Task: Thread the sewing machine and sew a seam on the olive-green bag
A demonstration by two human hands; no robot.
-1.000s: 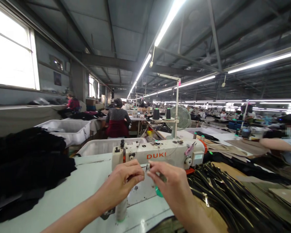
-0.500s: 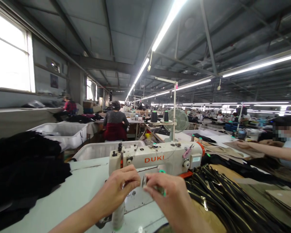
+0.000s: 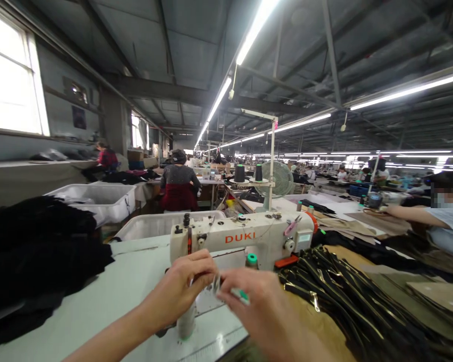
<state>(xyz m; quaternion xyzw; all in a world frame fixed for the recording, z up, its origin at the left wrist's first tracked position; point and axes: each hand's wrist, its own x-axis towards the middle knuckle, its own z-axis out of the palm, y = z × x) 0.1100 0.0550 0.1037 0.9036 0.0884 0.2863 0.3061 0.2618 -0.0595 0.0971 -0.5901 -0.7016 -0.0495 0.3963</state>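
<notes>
My left hand (image 3: 183, 286) and my right hand (image 3: 258, 306) meet in front of a white DUKI sewing machine (image 3: 241, 237). Both hands are closed in a pinch on a small metal piece (image 3: 216, 282) held between their fingertips; it is too small to name for sure. A green-capped bobbin (image 3: 251, 259) stands just behind my right hand. A pile of black zippers with gold teeth (image 3: 347, 301) lies on the table right of my right hand.
Black fabric (image 3: 38, 251) is heaped at the left on the pale table (image 3: 117, 291). White bins (image 3: 101, 198) stand behind. A co-worker's arm (image 3: 411, 216) reaches over the table at the right. Other people sit at machines farther back, beside a fan (image 3: 281, 180).
My hands have sunk a little lower in view and drawn closer together, still pinching the small metal piece. The view has shifted slightly to the right.
</notes>
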